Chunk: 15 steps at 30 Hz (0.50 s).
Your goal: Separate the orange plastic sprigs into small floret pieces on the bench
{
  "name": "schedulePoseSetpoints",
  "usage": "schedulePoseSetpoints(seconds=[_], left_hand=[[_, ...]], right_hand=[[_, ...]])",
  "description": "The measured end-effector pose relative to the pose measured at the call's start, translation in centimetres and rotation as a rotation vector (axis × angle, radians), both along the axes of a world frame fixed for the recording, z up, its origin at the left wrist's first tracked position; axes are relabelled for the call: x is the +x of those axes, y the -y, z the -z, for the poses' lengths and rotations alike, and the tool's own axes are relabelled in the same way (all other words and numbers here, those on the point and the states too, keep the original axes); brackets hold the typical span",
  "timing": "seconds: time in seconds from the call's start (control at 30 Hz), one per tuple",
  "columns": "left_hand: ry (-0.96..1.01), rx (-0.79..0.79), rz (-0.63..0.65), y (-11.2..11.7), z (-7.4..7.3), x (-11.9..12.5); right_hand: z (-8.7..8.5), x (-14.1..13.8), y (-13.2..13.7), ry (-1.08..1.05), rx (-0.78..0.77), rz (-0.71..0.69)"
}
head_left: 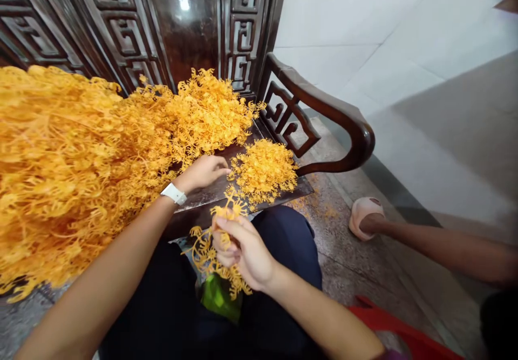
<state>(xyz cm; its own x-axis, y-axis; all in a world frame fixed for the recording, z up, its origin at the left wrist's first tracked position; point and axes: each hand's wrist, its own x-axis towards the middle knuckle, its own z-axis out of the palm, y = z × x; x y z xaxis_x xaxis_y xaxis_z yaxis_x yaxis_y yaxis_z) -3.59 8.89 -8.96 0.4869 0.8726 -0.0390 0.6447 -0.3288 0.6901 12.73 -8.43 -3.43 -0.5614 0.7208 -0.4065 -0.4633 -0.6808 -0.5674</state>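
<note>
My right hand (245, 246) is closed around a yellow-orange artificial flower sprig (202, 249), held over my lap. Curly plastic-looking strands stick out above and below the fingers. Over the dark wooden seat, my left hand (205, 172), with a white watch at the wrist, has its fingers bent together at the left edge of a small heap of yellow pieces (267, 168). What its fingertips pinch, if anything, is too small to make out. A much larger pile of the same yellow sprigs (73, 171) covers the bench to the left and behind that hand.
The bench has a carved dark backrest (186, 36) and a curved armrest (340, 109) on the right. Something shiny and green (220, 298) lies between my legs. Another person's foot in a pale slipper (366, 217) and a red object (400, 327) are at the right.
</note>
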Motion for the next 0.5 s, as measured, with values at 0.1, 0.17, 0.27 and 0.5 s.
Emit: schedulePoseSetpoints(seconds=[0.1, 0.17, 0.27, 0.5], left_hand=[[0.043, 0.087, -0.123, 0.8, -1.6, 0.2], [0.143, 0.093, -0.194, 1.7, -3.0, 0.7], [0.557, -0.185, -0.183, 3.9, -5.9, 1.4], [0.952, -0.202, -0.139, 8.5, -10.7, 1.1]], right_hand=[[-0.6, 0.0, -0.4, -0.005, 0.046, -0.015], [-1.2, 0.1, -0.9, -0.010, 0.092, -0.030], [-2.3, 0.3, -2.3, -0.030, 0.168, -0.053], [-5.7, -0.3, -6.9, 0.111, 0.439, -0.102]])
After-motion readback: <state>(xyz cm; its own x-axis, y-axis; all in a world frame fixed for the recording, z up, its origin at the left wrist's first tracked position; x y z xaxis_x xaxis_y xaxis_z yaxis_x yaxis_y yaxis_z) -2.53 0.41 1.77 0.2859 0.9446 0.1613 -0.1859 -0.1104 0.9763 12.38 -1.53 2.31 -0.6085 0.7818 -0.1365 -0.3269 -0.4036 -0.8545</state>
